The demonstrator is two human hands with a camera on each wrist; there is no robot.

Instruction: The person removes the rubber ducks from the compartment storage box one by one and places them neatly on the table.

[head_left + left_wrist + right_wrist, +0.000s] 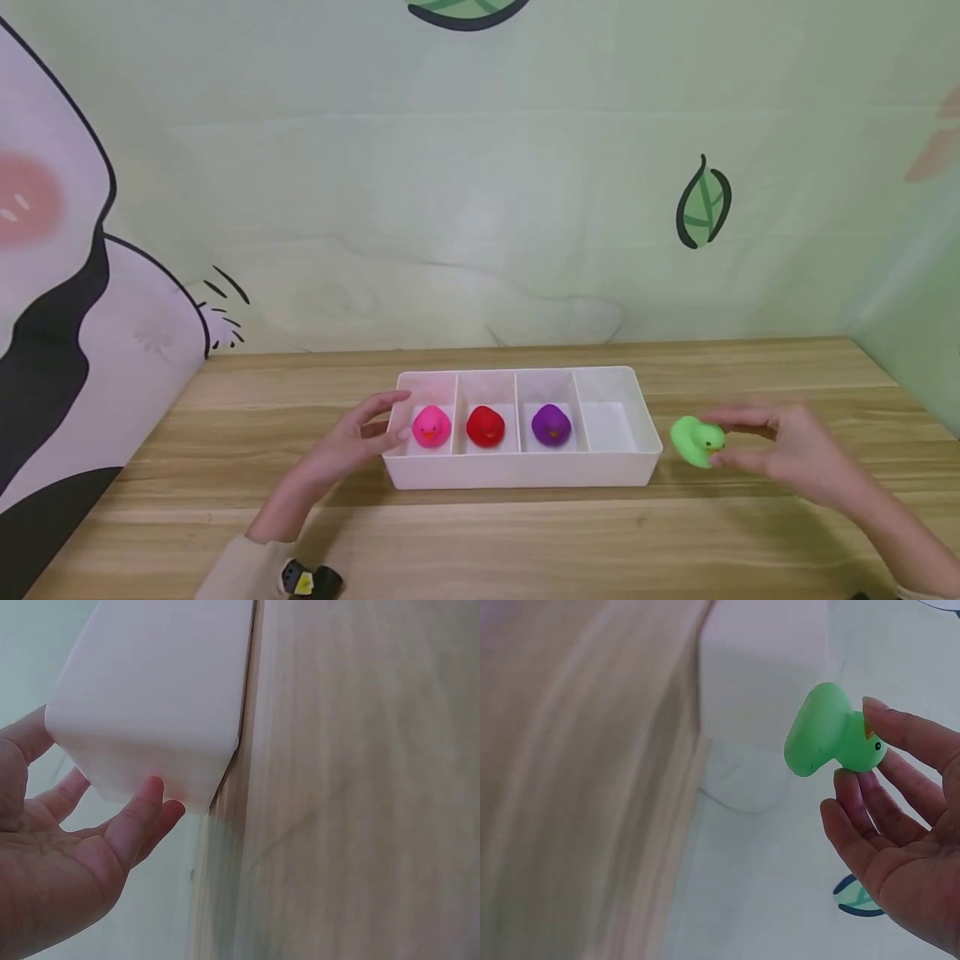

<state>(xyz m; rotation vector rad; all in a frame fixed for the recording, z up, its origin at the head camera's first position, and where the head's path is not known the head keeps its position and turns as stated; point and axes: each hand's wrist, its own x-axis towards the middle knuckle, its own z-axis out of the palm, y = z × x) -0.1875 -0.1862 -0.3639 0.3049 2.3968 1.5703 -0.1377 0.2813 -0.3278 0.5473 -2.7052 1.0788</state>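
Note:
A white four-section box (522, 471) sits on the wooden table. From the left, its sections hold a pink duck (431, 427), a red duck (485, 427) and a purple duck (551, 426); the rightmost section is bare. At the box's left end, my left hand (358, 435) holds the end wall, thumb over the rim and other fingers (142, 806) against the outside. Just right of the box, my right hand (787, 450) pinches a green toy duck (696, 442) by its head between thumb and fingertips. The duck's body points toward the box.
A pale green cloth (465, 208) with printed leaves hangs behind the table (487, 542). At the left, a large printed cartoon figure (142, 308) borders the tabletop. The left wrist wears a dark band (311, 579) below a beige sleeve.

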